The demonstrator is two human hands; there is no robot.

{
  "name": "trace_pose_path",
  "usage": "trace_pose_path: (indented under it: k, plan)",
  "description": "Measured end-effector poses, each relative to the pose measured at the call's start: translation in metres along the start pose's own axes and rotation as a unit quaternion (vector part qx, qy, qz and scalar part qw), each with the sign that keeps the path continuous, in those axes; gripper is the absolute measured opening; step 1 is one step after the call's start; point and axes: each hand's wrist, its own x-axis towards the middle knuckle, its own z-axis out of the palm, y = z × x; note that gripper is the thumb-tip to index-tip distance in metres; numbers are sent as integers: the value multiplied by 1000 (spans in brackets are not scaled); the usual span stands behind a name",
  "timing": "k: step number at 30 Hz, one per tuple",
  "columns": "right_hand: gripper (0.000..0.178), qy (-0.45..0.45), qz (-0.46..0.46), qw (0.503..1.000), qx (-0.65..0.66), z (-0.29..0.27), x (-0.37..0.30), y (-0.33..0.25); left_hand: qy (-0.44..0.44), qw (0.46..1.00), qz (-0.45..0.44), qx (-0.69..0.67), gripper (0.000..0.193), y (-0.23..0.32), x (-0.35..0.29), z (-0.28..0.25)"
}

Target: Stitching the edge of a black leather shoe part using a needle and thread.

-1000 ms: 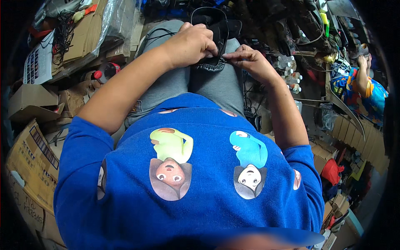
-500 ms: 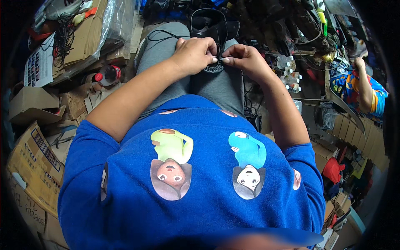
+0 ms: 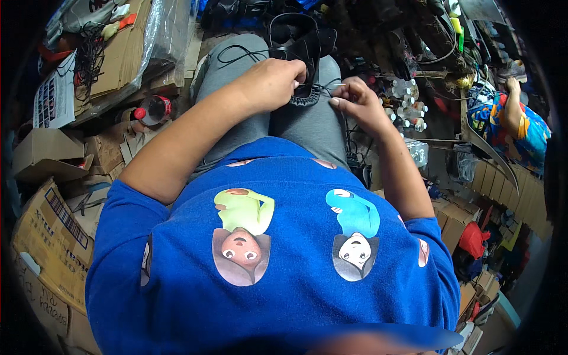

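A black shoe (image 3: pixel 307 56), its rounded end gathered in tight puckers, rests across my grey-trousered thighs. My left hand (image 3: pixel 273 81) is closed on the shoe's side near the puckered end, its fingertips partly hidden. To the right of that end, my right hand (image 3: pixel 360 102) is closed in a loose pinch, apart from the shoe. Black thread (image 3: pixel 327 89) runs from the puckers toward its fingers, where a thin pale sliver like a needle shows. Another loop of black cord (image 3: pixel 236 54) lies over my left thigh beside the left hand.
Flattened cardboard (image 3: pixel 121 65), a bottle with a red cap (image 3: pixel 155 110) and open boxes (image 3: pixel 50 154) crowd the left. On the right stand several small clear bottles (image 3: pixel 408 106), and a curved blade-like strip (image 3: pixel 497 157). Another person's arm (image 3: pixel 513 109) shows at the far right.
My right hand has moved right and slightly down, away from the shoe, with thread now stretching between them. The left hand has shifted slightly and stays at the shoe.
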Motion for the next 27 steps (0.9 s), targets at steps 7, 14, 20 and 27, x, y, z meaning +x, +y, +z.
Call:
trace_pose_path:
  k: [7,14,20,27]
  plan:
    - [15,73,-18,997,-34,-29,-10,-29,-46,997,32,59,16,4,3,-1]
    - [19,121,-132,935,-307,-41,26,-37,32,986,102,127,11,-2,-1,12]
    - [9,-67,-224,828,-509,-6,27,-72,51,979,120,157,12,-8,-4,10]
    - [15,-42,-170,867,-466,-34,14,-30,46,970,93,218,19,-35,-52,-37]
